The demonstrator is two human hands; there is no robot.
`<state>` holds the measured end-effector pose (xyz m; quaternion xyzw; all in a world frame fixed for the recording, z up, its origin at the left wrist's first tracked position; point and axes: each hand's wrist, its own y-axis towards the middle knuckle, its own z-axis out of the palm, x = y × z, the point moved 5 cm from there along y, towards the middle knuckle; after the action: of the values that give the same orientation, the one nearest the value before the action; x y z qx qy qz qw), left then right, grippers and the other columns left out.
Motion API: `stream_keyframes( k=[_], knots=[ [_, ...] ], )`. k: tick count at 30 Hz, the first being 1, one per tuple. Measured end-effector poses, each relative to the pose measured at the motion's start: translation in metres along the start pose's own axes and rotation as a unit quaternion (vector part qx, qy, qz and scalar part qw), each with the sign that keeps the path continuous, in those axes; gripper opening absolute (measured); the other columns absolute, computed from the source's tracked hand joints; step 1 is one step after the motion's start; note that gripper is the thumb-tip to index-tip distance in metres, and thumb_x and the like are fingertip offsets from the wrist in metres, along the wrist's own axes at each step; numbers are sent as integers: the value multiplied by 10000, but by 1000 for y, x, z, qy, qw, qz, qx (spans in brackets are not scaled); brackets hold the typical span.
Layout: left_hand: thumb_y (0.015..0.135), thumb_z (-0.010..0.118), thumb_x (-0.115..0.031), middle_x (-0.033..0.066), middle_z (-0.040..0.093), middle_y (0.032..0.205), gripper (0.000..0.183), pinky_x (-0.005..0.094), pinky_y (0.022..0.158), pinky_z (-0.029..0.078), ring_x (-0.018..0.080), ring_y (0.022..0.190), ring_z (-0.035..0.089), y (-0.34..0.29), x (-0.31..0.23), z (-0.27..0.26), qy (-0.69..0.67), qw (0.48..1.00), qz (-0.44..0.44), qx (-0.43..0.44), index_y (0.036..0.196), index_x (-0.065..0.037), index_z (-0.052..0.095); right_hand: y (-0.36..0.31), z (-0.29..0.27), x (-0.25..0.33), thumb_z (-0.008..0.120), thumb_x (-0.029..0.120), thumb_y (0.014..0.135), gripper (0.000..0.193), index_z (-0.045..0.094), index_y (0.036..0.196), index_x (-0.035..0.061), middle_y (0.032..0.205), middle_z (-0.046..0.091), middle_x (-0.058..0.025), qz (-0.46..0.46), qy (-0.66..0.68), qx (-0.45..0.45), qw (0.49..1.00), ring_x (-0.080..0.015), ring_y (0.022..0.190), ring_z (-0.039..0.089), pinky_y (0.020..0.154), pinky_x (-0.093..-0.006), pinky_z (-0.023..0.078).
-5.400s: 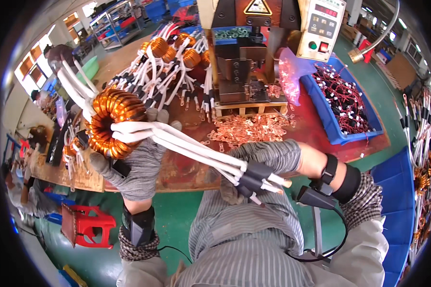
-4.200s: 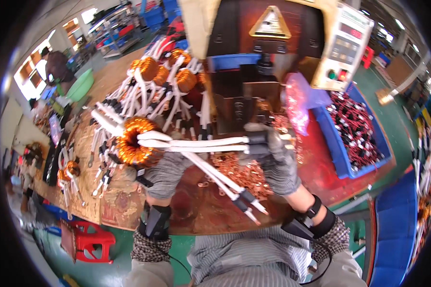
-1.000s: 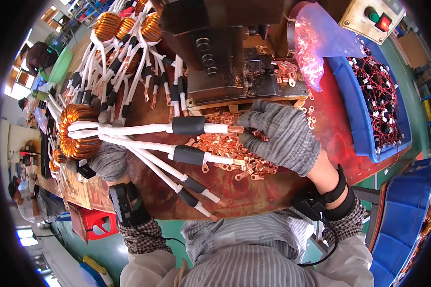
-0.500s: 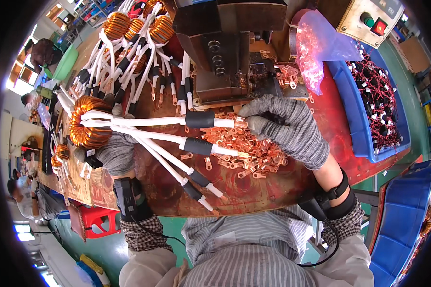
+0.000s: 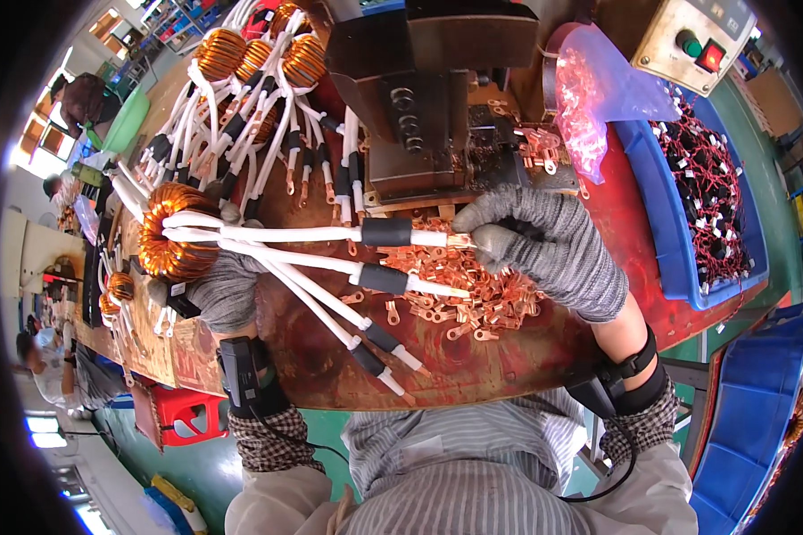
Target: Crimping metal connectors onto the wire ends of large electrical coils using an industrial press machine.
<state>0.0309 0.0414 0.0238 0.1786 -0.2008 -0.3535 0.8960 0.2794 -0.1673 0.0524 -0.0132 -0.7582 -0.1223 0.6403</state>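
Note:
My left hand (image 5: 225, 290), in a grey knitted glove, is closed around a toroidal coil (image 5: 177, 234) wound with orange copper wire. The hand is partly hidden behind the coil. Several white leads (image 5: 299, 234) with black sleeves fan out from it to the right, with bare copper ends. At the end of the topmost lead, my gloved right hand (image 5: 544, 245) is pinched about the copper tip (image 5: 459, 240). Whether a lug sits in those fingertips is hidden. Below, a loose heap of copper cable lugs (image 5: 473, 299) lies on the reddish table.
A dark metal press (image 5: 419, 107) stands behind the heap, and a control box (image 5: 691, 45) sits at upper right. Beside them are a plastic bag of lugs (image 5: 584, 98) and a blue bin (image 5: 678, 241) of red-wired parts. More coils (image 5: 219, 55) are piled at far left.
The coil, its leads and both hands have shifted slightly right in the picture, and the table scene has shifted a little too. My right fingertips now cover more of the top lead's copper end.

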Motion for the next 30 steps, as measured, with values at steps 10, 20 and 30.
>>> stream_keyframes(
  k=[10, 20, 30],
  knots=[
    [748, 546, -268, 71, 484, 1102, 469, 382, 919, 355, 178, 1006, 459, -16, 7, 8, 220, 974, 35, -32, 1154, -69, 421, -9, 13, 8, 671, 183, 644, 339, 571, 874, -45, 733, 585, -95, 86, 116, -83, 986, -167, 622, 593, 522, -267, 487],
    [734, 597, -435, 101, 429, 1189, 731, 488, 890, 394, 252, 1090, 441, -11, 40, 28, 315, 945, 70, 62, 1283, -86, 264, 4, -23, -31, 677, 284, 693, 384, 518, 946, 43, 695, 479, 18, 59, 84, -100, 990, -56, 475, 443, 397, -168, 350],
    [639, 684, -476, 108, 440, 1147, 862, 390, 911, 389, 235, 1062, 454, -9, 38, 24, 333, 940, -59, 40, 1257, -35, 275, 26, -28, -22, 666, 262, 708, 394, 499, 988, 41, 681, 467, 28, 36, 84, -105, 990, -41, 479, 427, 390, -155, 331]
  ],
)
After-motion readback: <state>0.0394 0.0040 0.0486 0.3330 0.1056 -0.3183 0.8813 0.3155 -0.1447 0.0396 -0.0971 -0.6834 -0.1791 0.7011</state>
